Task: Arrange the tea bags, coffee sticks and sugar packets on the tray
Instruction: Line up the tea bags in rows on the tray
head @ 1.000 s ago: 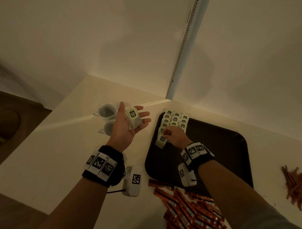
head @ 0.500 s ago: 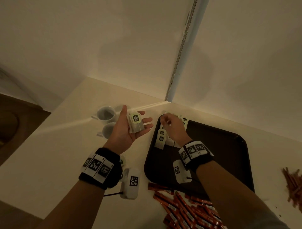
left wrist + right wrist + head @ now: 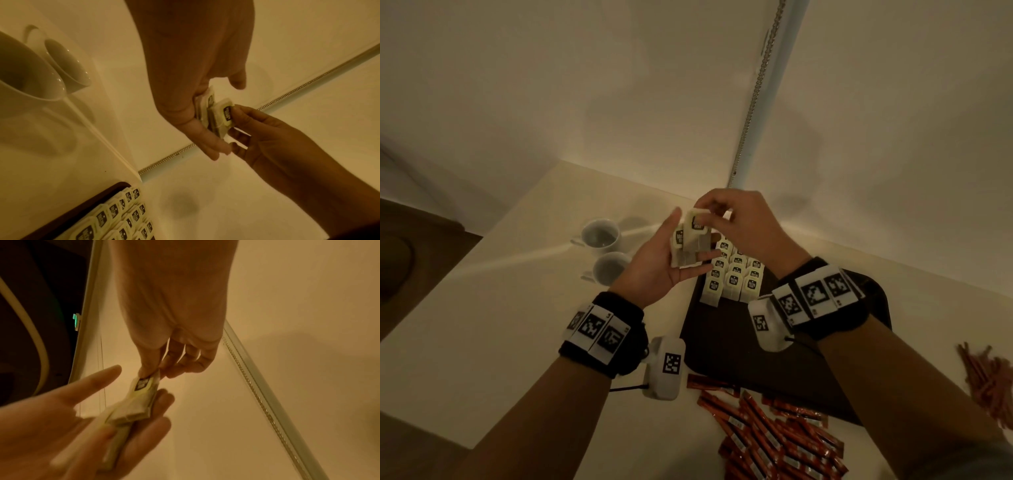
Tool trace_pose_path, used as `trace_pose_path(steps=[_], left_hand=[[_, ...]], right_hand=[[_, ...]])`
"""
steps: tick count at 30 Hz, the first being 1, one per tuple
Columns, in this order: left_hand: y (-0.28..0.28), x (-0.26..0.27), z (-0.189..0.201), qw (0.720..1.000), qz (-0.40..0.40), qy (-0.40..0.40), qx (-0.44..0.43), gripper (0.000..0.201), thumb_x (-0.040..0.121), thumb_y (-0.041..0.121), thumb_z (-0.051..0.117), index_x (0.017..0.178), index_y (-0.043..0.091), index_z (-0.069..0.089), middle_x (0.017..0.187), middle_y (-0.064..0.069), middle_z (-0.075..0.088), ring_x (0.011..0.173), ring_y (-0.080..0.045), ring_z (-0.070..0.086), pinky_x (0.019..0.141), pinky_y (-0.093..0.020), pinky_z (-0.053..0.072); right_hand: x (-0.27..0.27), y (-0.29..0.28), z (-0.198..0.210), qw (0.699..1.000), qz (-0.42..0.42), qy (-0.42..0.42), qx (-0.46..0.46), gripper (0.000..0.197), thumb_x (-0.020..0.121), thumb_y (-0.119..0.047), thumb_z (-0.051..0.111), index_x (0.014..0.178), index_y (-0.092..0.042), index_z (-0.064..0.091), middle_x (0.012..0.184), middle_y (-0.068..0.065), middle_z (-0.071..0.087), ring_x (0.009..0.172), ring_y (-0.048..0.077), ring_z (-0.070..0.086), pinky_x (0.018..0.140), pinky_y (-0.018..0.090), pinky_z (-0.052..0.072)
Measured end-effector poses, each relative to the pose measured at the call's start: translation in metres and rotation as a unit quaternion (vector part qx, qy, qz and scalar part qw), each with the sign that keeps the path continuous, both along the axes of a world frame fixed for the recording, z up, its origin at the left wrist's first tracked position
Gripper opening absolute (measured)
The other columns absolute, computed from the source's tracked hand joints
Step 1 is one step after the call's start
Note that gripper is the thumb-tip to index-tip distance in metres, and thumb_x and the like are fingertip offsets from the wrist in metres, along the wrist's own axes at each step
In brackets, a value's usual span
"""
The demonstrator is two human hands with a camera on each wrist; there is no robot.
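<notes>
My left hand [image 3: 658, 263] is held palm up over the tray's far left corner, fingers straight, with a small stack of pale tea bags [image 3: 683, 255] lying on them. My right hand [image 3: 736, 222] pinches the top tea bag [image 3: 697, 224] by its upper edge between thumb and forefinger; the right wrist view shows the pinched tea bag [image 3: 144, 384] tilting up off the stack [image 3: 131, 412]. Several tea bags [image 3: 734, 279] lie in neat rows at the far left of the dark tray [image 3: 722, 342]. Red coffee sticks [image 3: 774, 435] are heaped on the counter in front of the tray.
Two white cups [image 3: 601, 236] [image 3: 611, 267] stand left of the tray, close under my left hand. A pile of thin brownish sticks [image 3: 989, 380] lies on the counter at the far right. Walls meet in a corner just behind the tray.
My right hand left the rows of tea bags on the tray, rose to my left palm and took hold of the top tea bag. My left hand moved right, over the tray's corner.
</notes>
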State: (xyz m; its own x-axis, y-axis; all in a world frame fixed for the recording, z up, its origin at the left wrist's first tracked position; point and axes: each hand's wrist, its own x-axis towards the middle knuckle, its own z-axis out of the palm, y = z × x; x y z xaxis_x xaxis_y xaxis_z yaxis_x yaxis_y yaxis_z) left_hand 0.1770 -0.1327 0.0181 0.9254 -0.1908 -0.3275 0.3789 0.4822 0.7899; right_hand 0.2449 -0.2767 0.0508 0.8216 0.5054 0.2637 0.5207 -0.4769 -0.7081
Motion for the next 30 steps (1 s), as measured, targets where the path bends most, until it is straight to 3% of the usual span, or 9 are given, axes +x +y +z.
trace_pose_path(steps=[3, 7, 12, 14, 16, 19, 23, 26, 30], left_hand=[[-0.006, -0.002, 0.001, 0.997, 0.040, -0.053, 0.032, 0.029, 0.086, 0.029, 0.058, 0.111, 0.015, 0.061, 0.105, -0.002, 0.072, 0.095, -0.020, 0.069, 0.072, -0.026, 0.057], [-0.014, -0.002, 0.003, 0.993, 0.076, -0.091, 0.027, 0.018, 0.082, 0.013, 0.063, 0.100, 0.016, 0.062, 0.089, 0.005, 0.073, 0.079, -0.009, 0.069, 0.063, -0.020, 0.053], [-0.027, -0.004, 0.014, 0.989, 0.078, -0.122, -0.021, 0.021, 0.079, 0.016, 0.062, 0.100, 0.017, 0.062, 0.088, 0.005, 0.073, 0.075, -0.009, 0.069, 0.059, -0.017, 0.052], [-0.031, -0.006, 0.017, 0.989, 0.078, -0.119, -0.045, 0.019, 0.079, 0.016, 0.060, 0.098, 0.017, 0.063, 0.087, 0.006, 0.073, 0.075, -0.008, 0.069, 0.057, -0.016, 0.052], [-0.033, -0.009, 0.018, 0.988, 0.078, -0.107, -0.074, 0.016, 0.075, 0.019, 0.060, 0.088, 0.019, 0.070, 0.084, 0.005, 0.073, 0.074, -0.009, 0.069, 0.055, -0.015, 0.052], [-0.035, -0.011, 0.019, 0.986, 0.074, -0.106, -0.104, 0.011, 0.065, 0.028, 0.071, 0.073, 0.024, 0.077, 0.081, 0.004, 0.072, 0.071, -0.008, 0.069, 0.054, -0.015, 0.052], [-0.038, -0.012, 0.017, 0.984, 0.051, -0.113, -0.129, 0.033, 0.052, 0.040, 0.087, 0.078, 0.022, 0.077, 0.085, 0.002, 0.073, 0.071, -0.009, 0.069, 0.055, -0.015, 0.053], [-0.041, -0.014, 0.020, 0.981, 0.055, -0.096, -0.157, 0.023, 0.067, 0.030, 0.073, 0.087, 0.018, 0.075, 0.092, 0.001, 0.073, 0.075, -0.011, 0.070, 0.053, -0.015, 0.052], [-0.044, -0.017, 0.023, 0.980, 0.070, -0.071, -0.172, 0.025, 0.076, 0.021, 0.057, 0.099, 0.014, 0.063, 0.087, 0.001, 0.073, 0.072, -0.011, 0.069, 0.051, -0.014, 0.052]], right_hand=[[0.001, -0.004, 0.024, 1.000, -0.004, -0.009, 0.012, 0.010, 0.086, -0.017, 0.067, 0.093, -0.013, 0.072, 0.075, -0.011, 0.065, 0.069, -0.001, 0.057, 0.060, 0.004, 0.038], [-0.002, -0.006, 0.051, 0.999, -0.001, -0.033, 0.020, 0.009, 0.082, -0.025, 0.071, 0.081, -0.016, 0.069, 0.068, -0.015, 0.061, 0.063, -0.001, 0.054, 0.058, 0.009, 0.040], [-0.007, -0.006, 0.074, 0.991, -0.012, -0.091, -0.100, 0.027, 0.083, -0.042, 0.066, 0.074, -0.016, 0.066, 0.061, -0.010, 0.057, 0.056, 0.001, 0.049, 0.055, 0.010, 0.037], [-0.010, -0.006, 0.081, 0.979, -0.002, -0.122, -0.161, 0.028, 0.086, -0.042, 0.062, 0.074, -0.016, 0.065, 0.061, -0.006, 0.058, 0.054, 0.004, 0.049, 0.057, 0.018, 0.039], [-0.012, -0.006, 0.088, 0.968, 0.004, -0.144, -0.205, 0.031, 0.089, -0.042, 0.058, 0.072, -0.017, 0.063, 0.059, -0.007, 0.054, 0.054, 0.005, 0.047, 0.058, 0.025, 0.040], [-0.015, -0.006, 0.097, 0.954, -0.002, -0.162, -0.252, 0.038, 0.090, -0.048, 0.054, 0.067, -0.018, 0.060, 0.055, -0.006, 0.050, 0.053, 0.006, 0.046, 0.057, 0.027, 0.037], [-0.018, -0.006, 0.102, 0.955, 0.011, -0.127, -0.266, 0.033, 0.085, -0.052, 0.058, 0.077, -0.021, 0.066, 0.065, -0.009, 0.057, 0.060, 0.005, 0.049, 0.061, 0.027, 0.039], [-0.019, -0.005, 0.101, 0.955, 0.021, -0.115, -0.272, 0.032, 0.087, -0.042, 0.059, 0.069, -0.016, 0.061, 0.056, -0.009, 0.048, 0.053, 0.006, 0.044, 0.058, 0.027, 0.036], [-0.020, -0.002, 0.102, 0.952, 0.000, -0.110, -0.284, 0.046, 0.090, -0.040, 0.055, 0.050, -0.019, 0.042, 0.048, -0.004, 0.040, 0.047, 0.009, 0.038, 0.055, 0.029, 0.033]])
